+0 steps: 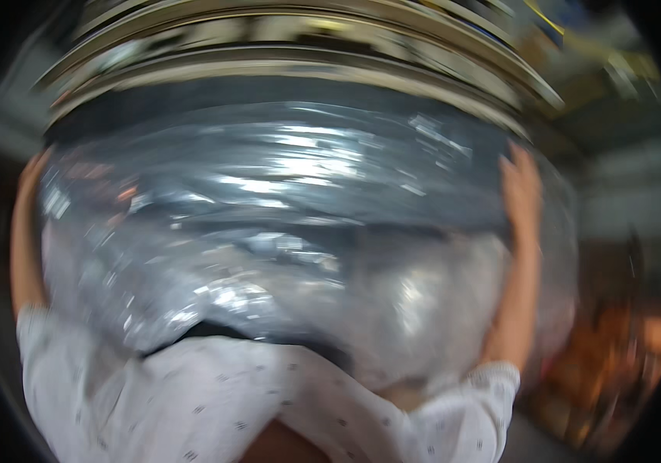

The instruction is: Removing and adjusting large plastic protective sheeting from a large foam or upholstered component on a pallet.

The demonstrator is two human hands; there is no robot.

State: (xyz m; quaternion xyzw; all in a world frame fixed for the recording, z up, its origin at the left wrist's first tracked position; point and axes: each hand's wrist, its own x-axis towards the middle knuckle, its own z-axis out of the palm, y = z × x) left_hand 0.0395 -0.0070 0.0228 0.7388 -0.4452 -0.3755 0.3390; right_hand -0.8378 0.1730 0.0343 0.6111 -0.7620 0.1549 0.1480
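Note:
A wide, dark grey bundle wrapped in clear, shiny plastic [299, 208] fills the space in front of my body, its near edge against my white patterned shirt. Both arms reach around it, one along each side. My left hand [35, 168] presses on the bundle's far left edge, with most of its fingers hidden or blurred. On the opposite side, my right hand [522, 181] lies against the far right part of the wrap, fingers pointing away from me and slightly bent. Between them the two hands hold the bundle. Crumpled film covers its near half and catches bright glare.
Just beyond the bundle run several long, pale, layered edges [299, 58], like stacked boards or shelves, smeared by motion. Blurred orange-brown things [600, 363] are at the lower right. A grey wall or panel [631, 193] stands at the right.

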